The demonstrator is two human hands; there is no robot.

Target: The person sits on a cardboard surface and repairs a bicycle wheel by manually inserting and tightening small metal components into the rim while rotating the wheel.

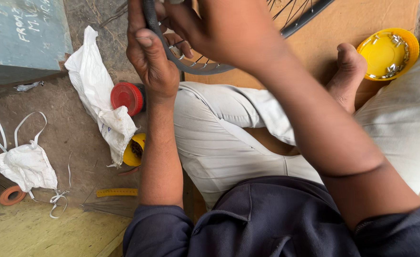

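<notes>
A crumpled white woven sack (97, 100) lies on the dirt floor (77, 157), draped partly over a jar with a red screw lid (127, 98) and a small yellow container (134, 150) (something dark sits inside it). Further left is a second white bag (24, 165) with loose straps, just beside a roll of brown tape (8, 192). A grey-green metal box (22, 38) stands in the top corner. On the brown cardboard (357, 19) rests a yellow dish (388, 53) of small metal parts.
</notes>
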